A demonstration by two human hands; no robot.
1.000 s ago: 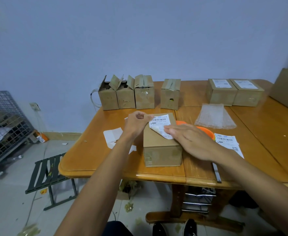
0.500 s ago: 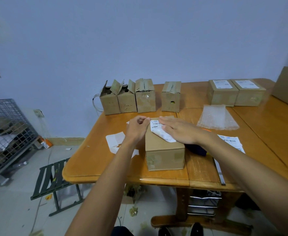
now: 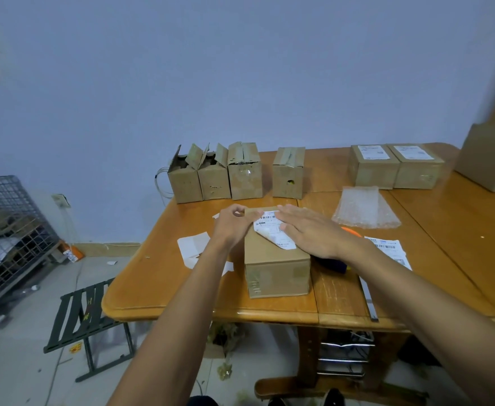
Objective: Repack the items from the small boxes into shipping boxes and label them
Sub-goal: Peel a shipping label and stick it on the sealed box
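A brown shipping box stands near the table's front edge. A white label lies partly stuck on its top, the near-left corner still curling up. My left hand pinches the label's far-left edge at the box corner. My right hand lies flat, fingers straight, pressing the label down. Several small boxes stand in a row at the back, the left ones with flaps open. Two labelled shipping boxes sit at the back right.
A bubble-wrap sheet lies behind my right hand. Spare labels and an orange thing lie to the right, white backing paper to the left. A larger box is far right. A wire cage and a folding stool stand on the floor.
My right hand has slid away along the box top, smoothing the label flatter. My left hand has shifted slightly to the label's far edge.
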